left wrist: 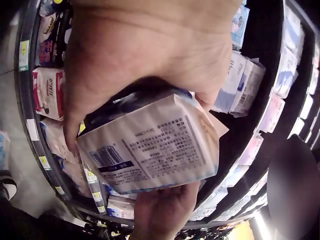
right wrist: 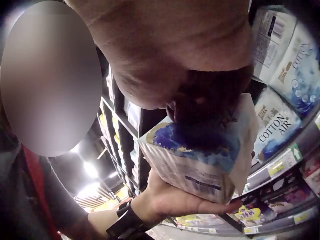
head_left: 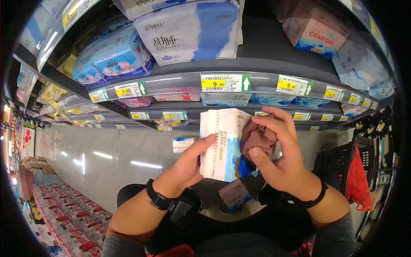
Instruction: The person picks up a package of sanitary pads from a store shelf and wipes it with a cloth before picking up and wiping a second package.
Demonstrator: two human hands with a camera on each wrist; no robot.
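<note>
In the head view my left hand [head_left: 186, 162] holds a white and blue soft pack [head_left: 224, 145], thumb on its front and fingers behind. My right hand [head_left: 284, 156] grips a crumpled brown cloth [head_left: 260, 140] right against the pack's right side. Barcode and small print [left wrist: 150, 150] face the left wrist camera, where the left hand [left wrist: 150, 50] spans the pack. From the right wrist, the cloth [right wrist: 200, 95] appears dark under the right hand [right wrist: 175, 45], over the pack's blue face [right wrist: 200, 140]; the left hand [right wrist: 170, 195] supports it from below.
Shelves [head_left: 180, 79] of packs with yellow price tags [head_left: 214, 83] stand in front. A black basket [head_left: 364, 160] with a red cloth [head_left: 358, 180] is at the right. Pink packs [head_left: 70, 214] fill a display at the left. A pink pack [head_left: 235, 195] lies low near my body.
</note>
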